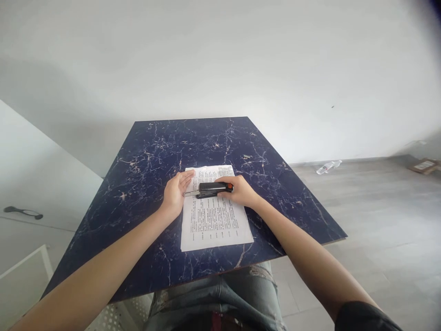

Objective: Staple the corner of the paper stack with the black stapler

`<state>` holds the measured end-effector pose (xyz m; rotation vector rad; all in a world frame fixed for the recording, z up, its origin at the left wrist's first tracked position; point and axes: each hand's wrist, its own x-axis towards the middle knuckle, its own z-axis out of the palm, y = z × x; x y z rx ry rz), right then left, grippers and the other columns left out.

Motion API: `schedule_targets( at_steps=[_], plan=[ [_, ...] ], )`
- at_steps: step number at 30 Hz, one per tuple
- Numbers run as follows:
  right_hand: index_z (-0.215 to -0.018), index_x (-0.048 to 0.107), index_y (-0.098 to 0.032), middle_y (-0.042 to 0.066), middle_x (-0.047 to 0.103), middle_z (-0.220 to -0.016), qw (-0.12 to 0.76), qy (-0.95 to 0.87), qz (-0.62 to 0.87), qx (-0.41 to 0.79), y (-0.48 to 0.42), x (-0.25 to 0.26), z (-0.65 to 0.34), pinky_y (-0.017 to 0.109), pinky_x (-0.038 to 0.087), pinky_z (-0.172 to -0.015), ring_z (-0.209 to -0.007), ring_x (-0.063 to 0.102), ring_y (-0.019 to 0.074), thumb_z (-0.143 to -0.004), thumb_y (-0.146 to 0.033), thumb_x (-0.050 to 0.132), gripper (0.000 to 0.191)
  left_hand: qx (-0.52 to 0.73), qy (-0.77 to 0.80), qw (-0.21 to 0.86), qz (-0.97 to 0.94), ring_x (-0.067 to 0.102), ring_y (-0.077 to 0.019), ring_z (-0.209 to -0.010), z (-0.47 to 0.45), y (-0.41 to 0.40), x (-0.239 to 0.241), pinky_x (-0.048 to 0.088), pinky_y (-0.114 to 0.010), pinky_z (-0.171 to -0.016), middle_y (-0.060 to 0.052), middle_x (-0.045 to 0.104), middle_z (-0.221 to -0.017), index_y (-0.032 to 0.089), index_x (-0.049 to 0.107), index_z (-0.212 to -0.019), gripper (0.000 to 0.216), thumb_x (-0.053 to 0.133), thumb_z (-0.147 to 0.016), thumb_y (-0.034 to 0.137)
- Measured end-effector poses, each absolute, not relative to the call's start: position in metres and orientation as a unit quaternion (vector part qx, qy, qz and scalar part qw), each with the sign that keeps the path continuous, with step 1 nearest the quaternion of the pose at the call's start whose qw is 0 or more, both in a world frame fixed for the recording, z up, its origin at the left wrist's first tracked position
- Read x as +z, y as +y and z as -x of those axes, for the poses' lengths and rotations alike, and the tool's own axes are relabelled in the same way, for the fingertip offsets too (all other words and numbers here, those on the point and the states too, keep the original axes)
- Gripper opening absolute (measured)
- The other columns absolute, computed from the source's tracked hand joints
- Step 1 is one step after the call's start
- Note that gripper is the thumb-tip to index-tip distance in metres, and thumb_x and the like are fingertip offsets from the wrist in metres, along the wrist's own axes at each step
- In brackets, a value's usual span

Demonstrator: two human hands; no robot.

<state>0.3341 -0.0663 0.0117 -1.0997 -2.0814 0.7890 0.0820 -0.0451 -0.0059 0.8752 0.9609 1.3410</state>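
Note:
My right hand (pixel 241 191) is closed around the rear end of a black stapler (pixel 215 187) with an orange part at its back. The stapler lies sideways over printed sheets of paper (pixel 217 230), and a thin metal piece (pixel 190 193) sticks out of its left end. My left hand (pixel 176 191) rests at the left edge of the sheets with its fingers stretched out. Its palm side is close to the metal piece; whether they touch, I cannot tell. The underside of the stapler is hidden.
The papers lie on a dark blue marble-patterned table (pixel 165 151) against a white wall. A small pale object (pixel 246 156) is on the tabletop behind the sheets. On the floor at right are a clear plastic bottle (pixel 329 167) and a cardboard box (pixel 424 165).

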Motion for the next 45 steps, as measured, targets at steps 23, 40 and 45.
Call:
schedule_targets(
  at_steps=[23, 40, 45],
  plan=[
    [-0.139, 0.065, -0.031, 0.006, 0.073, -0.131, 0.426, -0.838, 0.335, 0.068, -0.069, 0.001, -0.328, 0.058, 0.055, -0.112, -0.129, 0.065, 0.0269, -0.098, -0.006, 0.050, 0.051, 0.510, 0.333, 0.713, -0.347, 0.061, -0.0349, -0.134, -0.084, -0.049, 0.005, 0.046, -0.057, -0.119, -0.018, 0.070, -0.133, 0.017, 0.072, -0.113, 0.042, 0.052, -0.103, 0.052],
    [-0.139, 0.064, -0.029, 0.008, 0.075, -0.126, 0.454, -0.836, 0.308, 0.026, -0.067, 0.000, -0.328, 0.053, 0.061, -0.105, -0.123, 0.068, 0.0262, -0.093, 0.000, 0.053, 0.055, 0.514, 0.313, 0.754, -0.263, 0.065, -0.0275, -0.126, -0.084, -0.050, 0.009, 0.051, -0.043, -0.115, -0.019, 0.070, -0.130, 0.009, 0.072, -0.115, 0.036, 0.048, -0.109, 0.036],
    [-0.138, 0.065, -0.029, 0.008, 0.075, -0.126, 0.445, -0.835, 0.321, 0.034, -0.066, -0.001, -0.328, 0.055, 0.060, -0.105, -0.123, 0.068, 0.0265, -0.093, -0.001, 0.053, 0.054, 0.514, 0.313, 0.751, -0.270, 0.064, -0.0274, -0.127, -0.083, -0.048, 0.006, 0.050, -0.044, -0.116, -0.018, 0.071, -0.127, 0.010, 0.072, -0.115, 0.035, 0.049, -0.108, 0.036]
  ],
)
